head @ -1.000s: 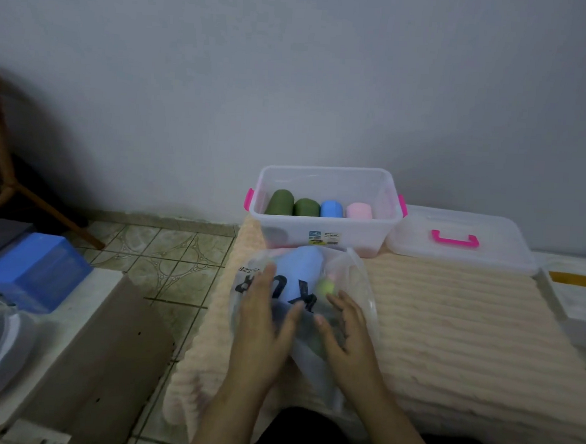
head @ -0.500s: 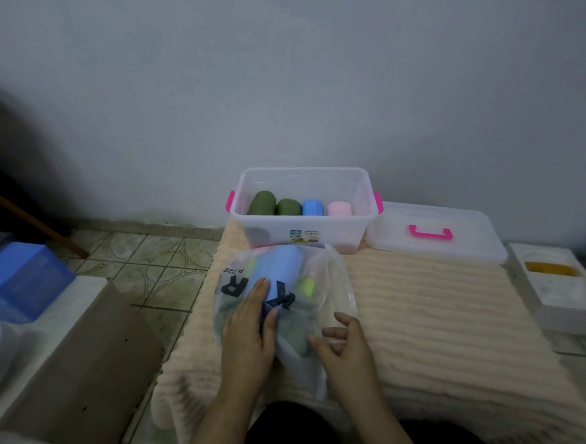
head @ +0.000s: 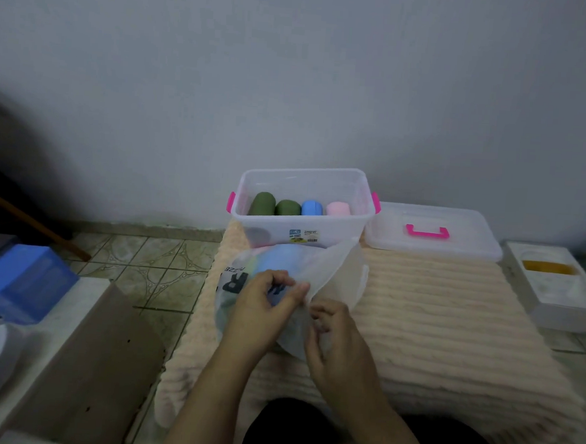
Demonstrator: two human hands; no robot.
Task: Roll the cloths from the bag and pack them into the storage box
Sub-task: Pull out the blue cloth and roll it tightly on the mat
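Note:
A translucent plastic bag (head: 336,272) with black lettering lies on the cream ribbed blanket (head: 450,320), with a blue cloth (head: 279,260) and other pale cloths showing through it. My left hand (head: 262,309) pinches the bag's near edge. Just to the right of it, my right hand (head: 339,338) grips the same plastic with curled fingers. Behind the bag stands the clear storage box (head: 304,178) with pink latches. It holds two green rolls (head: 273,205), a blue roll (head: 312,207) and a pink roll (head: 337,209) side by side.
The box lid (head: 431,244) with a pink handle lies right of the box. A white foam tray (head: 555,289) sits on the floor at far right. To the left are tiled floor, a blue box (head: 24,281), a brown cardboard sheet (head: 90,364) and a chair leg.
Both hands went from lying flat on the bag to pinching its plastic between them. The bag's right side has lifted and spread toward the box.

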